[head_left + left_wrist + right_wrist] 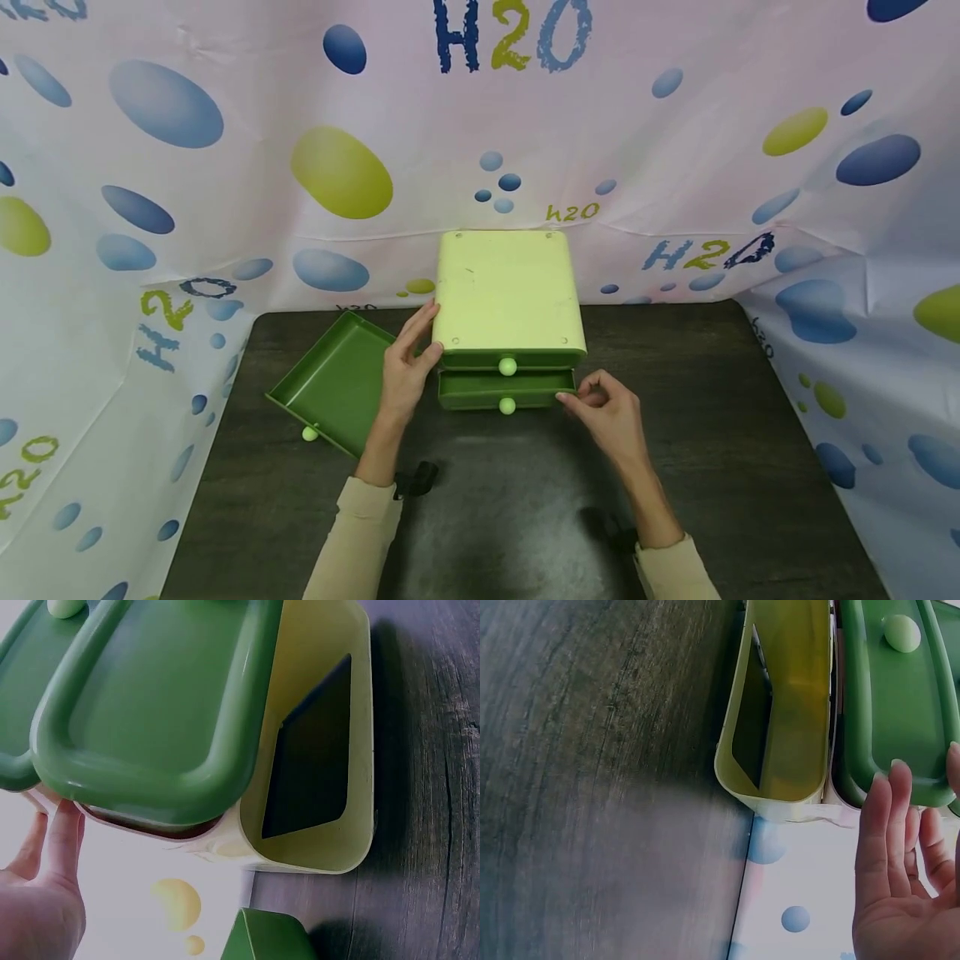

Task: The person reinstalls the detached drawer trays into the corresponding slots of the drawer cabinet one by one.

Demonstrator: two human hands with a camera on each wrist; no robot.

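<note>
Step, as judged: shifting the middle drawer (472,400), inward or outward unclear; next move calls for a straight slide, yellow cabinet (510,287) braced. Right hand (611,417): thumb and fingers pinching the drawer's right end; drawer partly out. Loose drawer (333,383): on table (750,433), left of cabinet. Left hand (405,371): fingers straight, thumb apart, against cabinet's left side. Cabinet: bottom compartment vacant.

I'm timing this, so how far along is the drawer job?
The direction doesn't show. In hand: the middle drawer, partly out, right hand at its corner, left hand against the cabinet. If refitting, the inserted top drawer looks done; the loose drawer and empty bottom slot remain. If removing, the reverse.
</note>
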